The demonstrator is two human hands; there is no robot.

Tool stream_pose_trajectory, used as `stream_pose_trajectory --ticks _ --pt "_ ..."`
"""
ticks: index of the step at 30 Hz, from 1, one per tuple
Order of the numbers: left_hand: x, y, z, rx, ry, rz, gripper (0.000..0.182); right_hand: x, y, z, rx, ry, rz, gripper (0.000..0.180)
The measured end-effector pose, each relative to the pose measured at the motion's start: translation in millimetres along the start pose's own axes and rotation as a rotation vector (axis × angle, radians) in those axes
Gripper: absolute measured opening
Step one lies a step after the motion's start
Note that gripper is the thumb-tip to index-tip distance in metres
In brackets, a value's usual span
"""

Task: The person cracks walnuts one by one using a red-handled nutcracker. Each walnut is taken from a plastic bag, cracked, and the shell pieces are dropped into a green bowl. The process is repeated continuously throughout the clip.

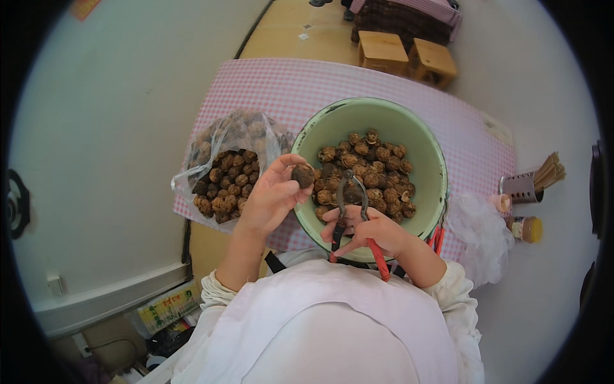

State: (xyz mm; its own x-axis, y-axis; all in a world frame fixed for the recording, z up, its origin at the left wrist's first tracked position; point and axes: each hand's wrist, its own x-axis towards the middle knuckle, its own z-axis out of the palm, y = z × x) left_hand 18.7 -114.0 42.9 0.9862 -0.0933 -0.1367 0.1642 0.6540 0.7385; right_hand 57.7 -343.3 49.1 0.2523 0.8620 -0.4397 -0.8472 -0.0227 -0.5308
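Between the thumb and fingers of my left hand (272,197) is a dark brown walnut (302,176), held up at the left rim of a pale green enamel basin (427,139). My right hand (371,228) grips a nutcracker (365,197) with red handles, one of them partly wrapped in black. Its handles are spread apart and its metal head points away from me, over the basin. Many walnuts (371,177) lie heaped in the basin, some with cracked shells. To the left, a clear plastic bag (225,129) gapes around more walnuts (235,177).
A pink checked cloth (283,79) covers the table. At the right stand a perforated metal holder with chopsticks (523,186), a yellow-lidded jar (525,229) and a crumpled plastic bag (479,235). Another red-handled tool (437,238) rests by the basin. Wooden stools (383,50) stand beyond the table.
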Motion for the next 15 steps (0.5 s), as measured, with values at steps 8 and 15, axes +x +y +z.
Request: stream_pose_trajectory --ticks 8,15 --pt "12.3 -9.3 41.5 0.592 0.075 0.268 0.042 -4.4 -11.1 8.2 -0.074 0.143 -0.100 0.051" --pt "13.2 -8.3 63.7 0.906 0.057 0.347 0.044 -1.1 -17.6 10.6 -0.218 0.149 -0.162 0.052"
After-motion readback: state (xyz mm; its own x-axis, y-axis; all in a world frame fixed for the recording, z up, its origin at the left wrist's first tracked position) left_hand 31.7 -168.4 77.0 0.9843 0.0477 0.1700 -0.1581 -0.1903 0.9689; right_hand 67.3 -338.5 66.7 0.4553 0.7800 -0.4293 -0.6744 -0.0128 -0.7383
